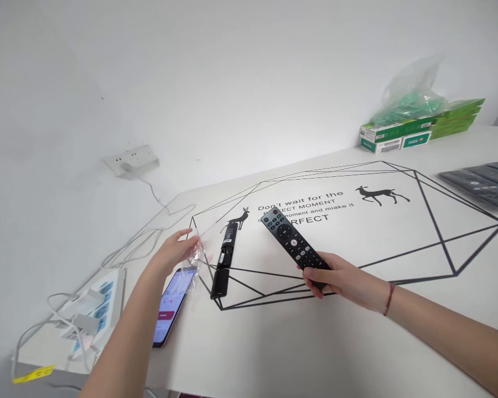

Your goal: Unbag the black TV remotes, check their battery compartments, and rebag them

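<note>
My right hand point(326, 272) grips the lower end of a black remote control point(292, 240), its buttons facing up, over the printed table mat. To the left, my left hand point(176, 250) is closed on a crumpled clear plastic bag point(197, 257) with faint red print. Between my hands a second black remote point(228, 246) lies face down, its battery compartment uncovered. A black battery cover point(219, 283) lies against its near end. Partly under the bag and my left wrist is a smartphone point(172, 309) with a lit timer-like screen.
A white power strip point(108, 309) with plugs and cables stands at the left, below a wall socket point(131, 160). Green-and-white boxes point(394, 138) with a clear bag point(415, 94) on top sit at the back right. Dark wrapped packs point(481, 182) lie at the right edge.
</note>
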### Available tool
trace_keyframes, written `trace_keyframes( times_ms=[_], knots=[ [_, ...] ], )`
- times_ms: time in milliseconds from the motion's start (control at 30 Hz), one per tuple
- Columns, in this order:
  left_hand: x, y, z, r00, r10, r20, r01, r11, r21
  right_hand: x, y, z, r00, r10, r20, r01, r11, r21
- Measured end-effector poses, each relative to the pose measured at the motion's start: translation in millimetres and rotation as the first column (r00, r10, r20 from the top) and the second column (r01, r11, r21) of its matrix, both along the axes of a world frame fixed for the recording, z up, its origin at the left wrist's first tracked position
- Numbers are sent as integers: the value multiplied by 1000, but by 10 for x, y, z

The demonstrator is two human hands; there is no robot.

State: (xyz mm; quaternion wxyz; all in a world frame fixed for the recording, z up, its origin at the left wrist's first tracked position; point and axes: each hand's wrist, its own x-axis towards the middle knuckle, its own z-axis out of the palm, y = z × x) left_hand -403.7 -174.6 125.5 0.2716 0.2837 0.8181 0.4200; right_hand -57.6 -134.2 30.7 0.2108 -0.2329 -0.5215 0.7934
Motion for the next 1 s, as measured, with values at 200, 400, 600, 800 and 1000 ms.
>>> trace_keyframes(
  times_ms=[200, 400, 600, 800, 1000],
  knots=[
    [-61, 82, -362, 904, -157, -397, 75, 974, -214, 6, 7, -12, 1000, 6, -8, -6, 1000, -1],
    [-64, 133, -497, 814, -197, -547, 34, 956, -292, 8, 5, -4, 1000, 8, -20, -9, 1000, -11],
    [197, 113, -454, 619, -123, -776, -87, 971, -223, 0, 10, 28, 999, 2, -32, -4, 998, -58],
    [1242, 157, -527, 773, -405, -488, 512, 853, 103, -8, 20, -7, 995, -51, -89, 40, 992, -119],
    [2234, 330, -730, 822, -558, 111, 491, 794, 359, 5, 76, -44, 972, -166, -164, 124, 963, -239]
  ],
)
